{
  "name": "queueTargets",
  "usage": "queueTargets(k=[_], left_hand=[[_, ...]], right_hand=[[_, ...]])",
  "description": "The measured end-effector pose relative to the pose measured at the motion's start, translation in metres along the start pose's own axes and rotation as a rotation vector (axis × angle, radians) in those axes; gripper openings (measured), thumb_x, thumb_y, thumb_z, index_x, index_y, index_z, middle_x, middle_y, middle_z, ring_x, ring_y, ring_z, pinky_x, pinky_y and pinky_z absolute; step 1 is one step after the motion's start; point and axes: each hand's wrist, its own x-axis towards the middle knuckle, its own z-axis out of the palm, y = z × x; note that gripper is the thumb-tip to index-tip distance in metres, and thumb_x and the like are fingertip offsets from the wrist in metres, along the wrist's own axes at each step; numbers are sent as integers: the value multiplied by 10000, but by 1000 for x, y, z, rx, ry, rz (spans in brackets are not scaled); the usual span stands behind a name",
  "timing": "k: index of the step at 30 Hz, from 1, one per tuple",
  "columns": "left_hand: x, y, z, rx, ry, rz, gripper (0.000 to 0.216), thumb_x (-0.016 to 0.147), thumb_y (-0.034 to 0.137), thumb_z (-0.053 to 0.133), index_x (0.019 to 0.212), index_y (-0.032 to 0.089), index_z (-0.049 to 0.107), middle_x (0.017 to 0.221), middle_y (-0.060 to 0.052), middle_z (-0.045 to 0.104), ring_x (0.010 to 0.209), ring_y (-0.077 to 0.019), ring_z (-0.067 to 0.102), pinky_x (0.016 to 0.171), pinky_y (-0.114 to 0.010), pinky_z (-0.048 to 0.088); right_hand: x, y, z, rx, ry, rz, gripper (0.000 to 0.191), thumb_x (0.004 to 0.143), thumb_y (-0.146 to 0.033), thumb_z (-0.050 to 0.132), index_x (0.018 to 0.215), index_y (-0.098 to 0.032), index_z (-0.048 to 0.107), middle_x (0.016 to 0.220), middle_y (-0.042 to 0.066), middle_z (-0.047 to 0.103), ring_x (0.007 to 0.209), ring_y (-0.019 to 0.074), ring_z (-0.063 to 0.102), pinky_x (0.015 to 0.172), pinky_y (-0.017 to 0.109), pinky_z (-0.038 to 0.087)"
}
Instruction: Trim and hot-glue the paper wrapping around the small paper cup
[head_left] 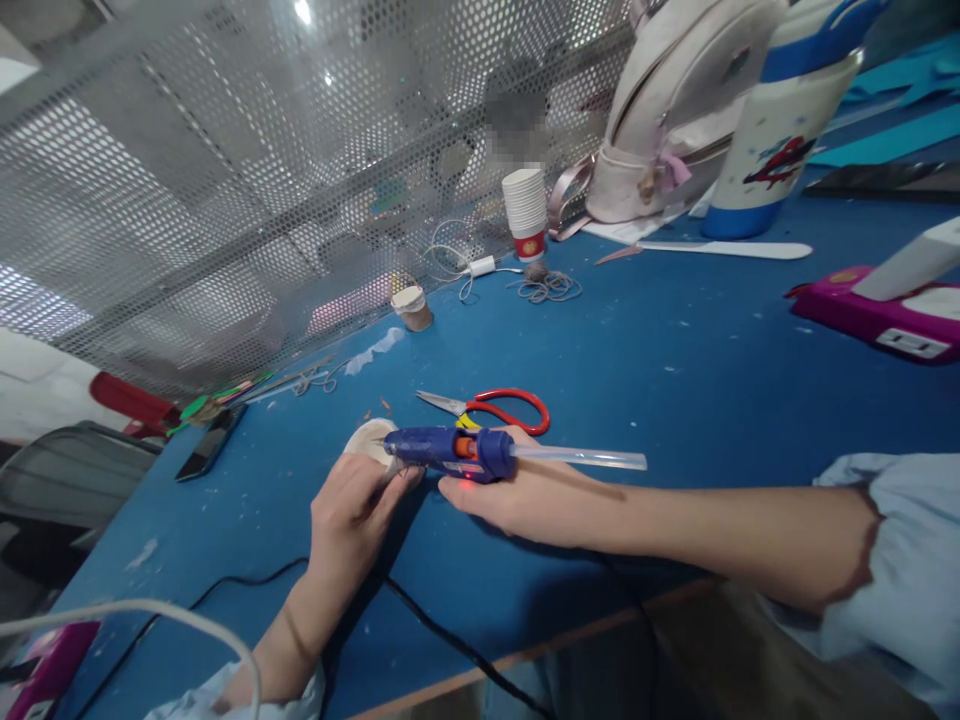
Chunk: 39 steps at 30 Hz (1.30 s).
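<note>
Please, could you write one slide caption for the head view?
Blue glue gun in the right grip, its nozzle at a pale round piece in the left grip, red-handled scissors lying beyond.

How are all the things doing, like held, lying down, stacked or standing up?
Glue gun: held in right hand, red light showing
Glue stick: sticking out the gun's back
White piece: held in left hand, at the gun's tip
Scissors: lying down, partly hidden
Paper cups: stacked, upright
Bottle: standing
Grey string: loosely looped
Phone: lying flat, screen dark
</note>
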Motion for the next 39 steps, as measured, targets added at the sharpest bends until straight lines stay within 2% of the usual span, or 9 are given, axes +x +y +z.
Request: queueTargets(k=[6, 10, 16, 22, 26, 29, 32, 36, 39], left_hand=[[0, 0, 2, 11, 10, -6, 256, 853, 225, 678, 635, 202, 546, 549, 43, 514, 522, -108, 478, 533, -239, 425], [-7, -7, 3, 138, 32, -7, 287, 854, 342, 690, 637, 209, 557, 577, 29, 563, 557, -118, 548, 547, -231, 434], [-13, -14, 6, 320, 38, 79, 320, 835, 469, 688, 693, 212, 559, 623, -2, 594, 627, -163, 592, 556, -263, 416], [-14, -10, 3, 240, -5, 49, 254, 828, 407, 698, 908, 206, 565, 768, -26, 642, 738, -181, 619, 638, -266, 464], [-14, -6, -6, 147, -97, 14, 167, 876, 274, 582, 1020, 199, 540, 858, -50, 638, 809, -195, 624, 709, -290, 501], [-13, -7, -12, 131, -142, 39, 160, 908, 205, 506, 1064, 196, 542, 921, -69, 646, 885, -206, 636, 770, -305, 518], [-13, -12, -12, 137, -152, 73, 168, 906, 176, 537, 1074, 184, 553, 923, -70, 657, 883, -196, 649, 797, -295, 523], [-16, -17, -8, 183, -112, 83, 181, 906, 182, 577, 1086, 174, 562, 881, -52, 678, 804, -163, 671, 752, -251, 523], [-18, -18, -5, 250, -74, 19, 231, 907, 263, 611, 1118, 188, 556, 862, -30, 690, 731, -146, 684, 674, -225, 516]], right_hand=[[-1, 0, -1, 18, 3, -26, 273, 797, -313, 542, 588, -202, 405, 455, -68, 386, 423, 70, 328, 399, 205, 236], [-1, -1, -1, -4, 1, -15, 284, 811, -297, 528, 580, -197, 396, 453, -68, 389, 428, 67, 332, 424, 209, 233], [1, -1, 0, -40, -7, 19, 268, 801, -289, 550, 586, -189, 425, 466, -64, 395, 440, 70, 341, 443, 220, 198], [0, 0, -1, -30, 9, 0, 231, 806, -279, 542, 611, -186, 459, 475, -66, 406, 450, 74, 345, 450, 227, 199], [1, -1, -1, -8, 10, -12, 259, 809, -303, 535, 598, -189, 437, 476, -62, 414, 452, 75, 355, 446, 224, 219], [2, -1, -2, -32, 7, -21, 262, 820, -291, 532, 600, -189, 432, 466, -67, 409, 443, 72, 352, 440, 220, 227], [2, 0, -3, -20, -3, -37, 254, 831, -294, 532, 615, -189, 449, 475, -66, 434, 435, 71, 376, 430, 213, 246], [2, 0, -2, 22, -11, -52, 261, 828, -286, 534, 602, -193, 445, 471, -67, 440, 436, 75, 396, 425, 207, 271], [2, 0, -1, 33, 9, -48, 256, 816, -276, 547, 593, -196, 449, 468, -68, 440, 436, 79, 404, 412, 203, 284]])
